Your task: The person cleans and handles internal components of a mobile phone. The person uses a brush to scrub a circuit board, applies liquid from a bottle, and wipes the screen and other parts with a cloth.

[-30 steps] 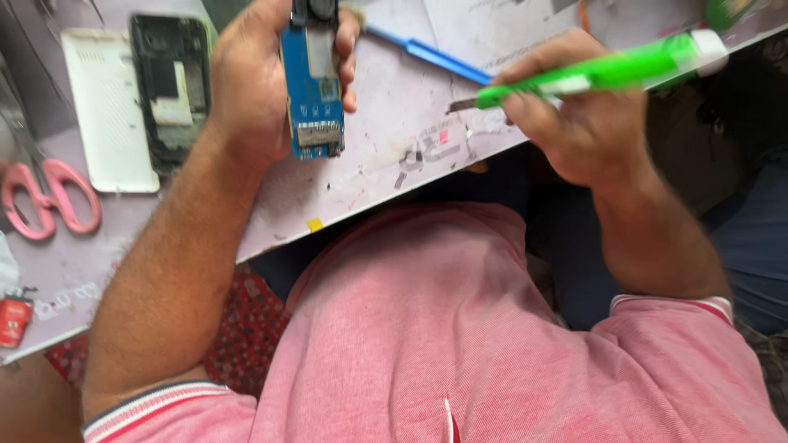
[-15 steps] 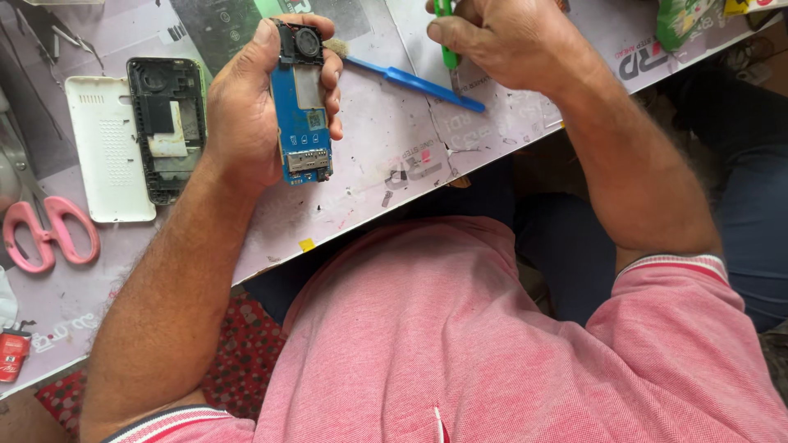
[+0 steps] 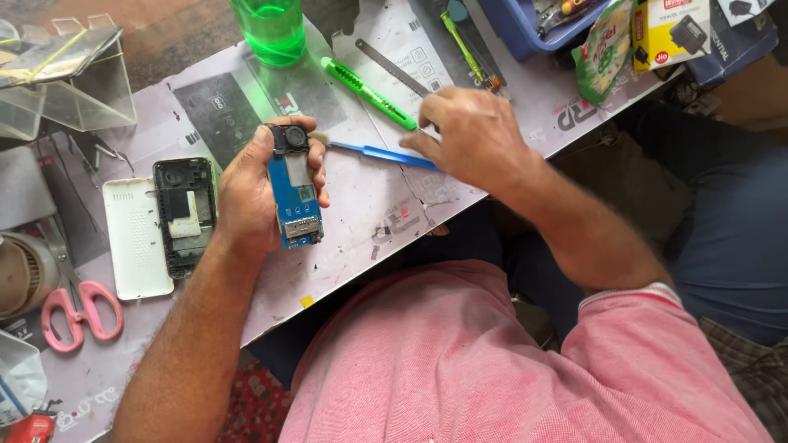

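I see my left hand (image 3: pixel 250 193) wrapped around one flat blue circuit board (image 3: pixel 294 199), thumb and fingers pinching its long edges above the mat. My right hand (image 3: pixel 472 135), fingers loosely spread, touches one slim blue plastic pry tool (image 3: pixel 379 154). Beyond it lies one green cutter (image 3: pixel 368 93); left of my grip, one black phone frame (image 3: pixel 184 215), one white cover (image 3: pixel 135 238).

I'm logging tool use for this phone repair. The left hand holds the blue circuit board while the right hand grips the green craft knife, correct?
Not quite. In the head view the green craft knife lies on the table, untouched; the right hand rests on the blue plastic pry tool instead. The left hand does hold the blue circuit board.
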